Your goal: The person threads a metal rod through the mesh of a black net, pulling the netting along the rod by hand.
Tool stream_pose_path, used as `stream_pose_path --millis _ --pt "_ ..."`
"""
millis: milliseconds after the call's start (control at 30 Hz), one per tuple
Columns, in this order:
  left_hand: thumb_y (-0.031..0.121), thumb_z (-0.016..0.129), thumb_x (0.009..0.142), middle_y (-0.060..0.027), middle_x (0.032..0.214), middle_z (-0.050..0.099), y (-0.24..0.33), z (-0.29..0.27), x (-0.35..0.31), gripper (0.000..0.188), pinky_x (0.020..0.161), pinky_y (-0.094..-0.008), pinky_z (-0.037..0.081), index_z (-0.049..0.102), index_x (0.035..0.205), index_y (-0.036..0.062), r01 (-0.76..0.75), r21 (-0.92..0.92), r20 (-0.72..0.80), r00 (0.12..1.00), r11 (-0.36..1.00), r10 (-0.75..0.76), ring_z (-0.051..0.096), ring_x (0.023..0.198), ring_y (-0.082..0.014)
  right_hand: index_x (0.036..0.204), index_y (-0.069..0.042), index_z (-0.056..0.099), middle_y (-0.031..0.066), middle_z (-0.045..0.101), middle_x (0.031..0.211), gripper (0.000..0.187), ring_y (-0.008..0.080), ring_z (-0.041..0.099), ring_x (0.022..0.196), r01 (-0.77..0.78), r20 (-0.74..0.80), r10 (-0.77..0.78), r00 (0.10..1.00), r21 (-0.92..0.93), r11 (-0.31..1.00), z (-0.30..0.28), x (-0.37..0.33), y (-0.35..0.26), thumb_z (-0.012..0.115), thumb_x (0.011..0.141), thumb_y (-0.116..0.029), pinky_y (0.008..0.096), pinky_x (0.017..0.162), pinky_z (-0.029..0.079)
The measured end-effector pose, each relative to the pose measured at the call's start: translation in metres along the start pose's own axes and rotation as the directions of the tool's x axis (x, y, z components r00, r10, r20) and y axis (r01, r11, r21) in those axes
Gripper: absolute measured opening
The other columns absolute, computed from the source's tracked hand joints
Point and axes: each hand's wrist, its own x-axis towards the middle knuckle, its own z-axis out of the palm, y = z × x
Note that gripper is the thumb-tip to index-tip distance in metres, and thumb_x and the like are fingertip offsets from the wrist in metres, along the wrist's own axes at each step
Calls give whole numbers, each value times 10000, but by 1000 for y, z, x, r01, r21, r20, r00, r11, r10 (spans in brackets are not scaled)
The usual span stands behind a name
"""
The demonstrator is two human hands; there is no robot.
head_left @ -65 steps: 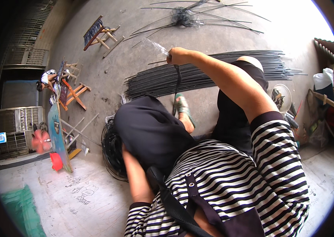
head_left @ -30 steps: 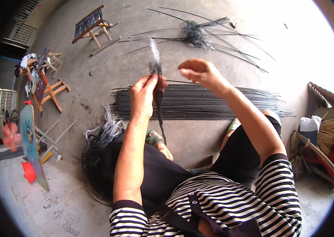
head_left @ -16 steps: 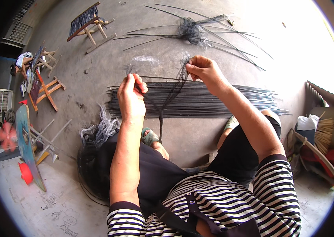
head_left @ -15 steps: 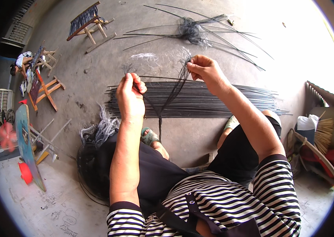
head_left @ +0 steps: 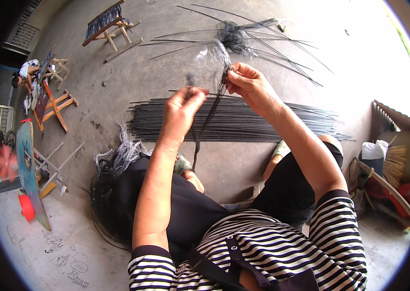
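My right hand (head_left: 252, 89) pinches the upper end of a bunch of fine black netting (head_left: 210, 112), with a pale, frayed tuft (head_left: 222, 52) sticking up beyond the fingers. From there the netting runs down as a dark, twisted length, its lower end hanging between my knees. My left hand (head_left: 183, 114) is closed, slightly blurred, a little lower and to the left. Dark wisps show above its fingers and a thin dark strand drops below it. Beneath both hands, a wide bundle of thin black rods (head_left: 258, 123) lies across the floor.
Farther off lie more black rods around a tangled net heap (head_left: 234, 38). Wooden folding stools (head_left: 110, 34) stand at left, near a bent-over person (head_left: 29, 72). Whitish strands (head_left: 120, 153) sit by my left knee. A broom (head_left: 395, 162) stands among items at right.
My left hand has moved right, closer to the right hand, and turned inward. My right hand has shifted slightly lower and left; the two spread netting lengths now hang closer together.
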Motion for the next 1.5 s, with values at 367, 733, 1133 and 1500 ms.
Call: stream_pose_path --millis 367,733,1133,1500 --pt "183 934 925 3 976 679 6 2 -8 365 660 -258 464 621 1089 87 -18 207 132 991 978 -10 538 731 -59 1087 -123 692 41 826 1138 104 87 671 969 -20 -176 11 984 -54 998 -1 -10 -4 729 1126 -211 288 902 534" --pt "107 623 1109 -6 880 679 -2 -5 10 62 855 -342 585 668 1066 109 137 -428 -46 984 893 -173 702 817 -171 1052 -94 667 27 772 983 204 64 619 743 -8 -35 0 999 -230 973 8 -9 -12 823 1061 -225 249 640 506" --pt "144 880 923 7 1139 708 4 -3 8 589 781 -230 471 690 1467 19 12 118 114 993 993 -25 548 879 -47 975 -104 745 -73 667 777 226 15 593 706 31 -64 -94 994 -640 768 7 -11 -23 810 1087 -289 230 604 483" --pt "194 668 1132 -62 964 781 -4 -4 11 143 887 -352 598 712 1100 62 94 -263 -64 991 960 -115 748 893 -199 1052 -14 743 -18 686 780 220 42 625 672 -136 -76 127 989 -803 580 22 -11 -32 762 1111 -225 230 562 496"
